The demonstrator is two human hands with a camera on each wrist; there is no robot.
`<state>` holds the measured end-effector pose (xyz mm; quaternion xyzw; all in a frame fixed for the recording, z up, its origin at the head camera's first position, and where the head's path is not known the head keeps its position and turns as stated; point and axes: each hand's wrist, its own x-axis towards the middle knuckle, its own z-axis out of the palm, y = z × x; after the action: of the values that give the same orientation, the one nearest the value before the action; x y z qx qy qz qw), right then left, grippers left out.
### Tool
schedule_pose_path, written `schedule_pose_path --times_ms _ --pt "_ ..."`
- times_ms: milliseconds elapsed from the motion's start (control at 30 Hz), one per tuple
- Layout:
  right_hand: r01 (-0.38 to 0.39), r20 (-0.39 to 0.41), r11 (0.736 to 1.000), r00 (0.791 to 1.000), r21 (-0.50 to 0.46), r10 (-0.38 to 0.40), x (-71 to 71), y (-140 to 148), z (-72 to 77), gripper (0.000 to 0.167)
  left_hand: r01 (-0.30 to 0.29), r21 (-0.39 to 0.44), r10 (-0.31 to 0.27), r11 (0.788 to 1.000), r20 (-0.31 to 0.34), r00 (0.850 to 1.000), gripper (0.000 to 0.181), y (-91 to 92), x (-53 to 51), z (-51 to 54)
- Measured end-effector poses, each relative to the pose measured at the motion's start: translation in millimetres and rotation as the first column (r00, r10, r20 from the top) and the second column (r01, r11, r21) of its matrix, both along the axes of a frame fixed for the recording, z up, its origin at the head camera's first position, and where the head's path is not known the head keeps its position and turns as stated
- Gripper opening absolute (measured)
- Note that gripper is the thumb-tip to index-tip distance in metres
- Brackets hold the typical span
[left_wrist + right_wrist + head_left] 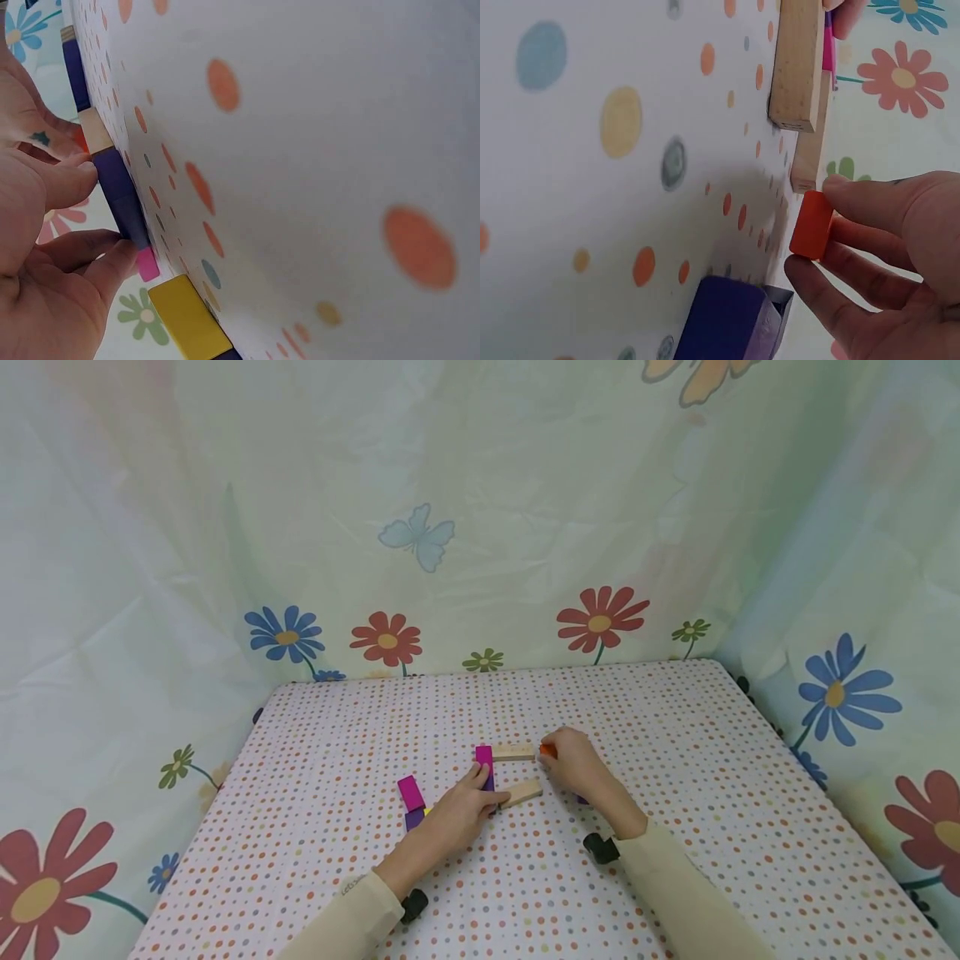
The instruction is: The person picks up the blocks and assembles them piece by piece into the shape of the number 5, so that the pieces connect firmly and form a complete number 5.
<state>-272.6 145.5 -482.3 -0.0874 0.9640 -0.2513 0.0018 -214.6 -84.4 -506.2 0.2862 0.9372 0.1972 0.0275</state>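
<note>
My right hand (573,764) pinches a small orange block (812,225) between thumb and fingertips, close to the end of a plain wooden block (513,752). My left hand (453,814) has thumb and fingers at the two ends of a purple block (116,184) and pinches it on the table. A magenta block (483,754) lies in line with the purple one. Another plain wooden block (522,792) extends rightward beside the left thumb. The two wooden blocks and the magenta-purple row form a three-sided outline, its right side unfilled.
Left of the left hand lie a magenta block (410,792), a purple block (414,819) and a yellow block (191,319). Below the right hand stands a dark purple block (721,321), with another dark block (781,298) behind it. Dotted cloth covers the table (360,727).
</note>
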Motion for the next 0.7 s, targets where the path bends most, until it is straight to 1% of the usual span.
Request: schedule_pose_path --times_ms 167,367,600,700 --pt "-0.008 0.006 1.0 1.0 -0.02 0.008 -1.4 -2.7 -6.7 0.033 -0.005 -0.008 0.005 1.0 0.002 1.0 0.034 0.8 0.2 0.7" --pt "-0.012 -0.026 1.0 1.0 -0.008 0.012 -1.9 -5.0 -9.9 0.034 -0.003 -0.007 0.003 1.0 -0.01 1.0 0.034 0.4 0.2 1.3" --pt "0.02 -0.029 1.0 0.999 0.01 -0.02 1.4 -4.0 -2.9 0.043 -0.009 -0.004 0.009 1.0 0.003 1.0 0.034 0.4 0.5 1.4" --pt "0.013 -0.014 1.0 1.0 0.01 -0.013 2.5 -1.8 -0.1 0.042 -0.008 -0.004 0.008 1.0 0.005 1.0 0.035 0.4 0.3 1.8"
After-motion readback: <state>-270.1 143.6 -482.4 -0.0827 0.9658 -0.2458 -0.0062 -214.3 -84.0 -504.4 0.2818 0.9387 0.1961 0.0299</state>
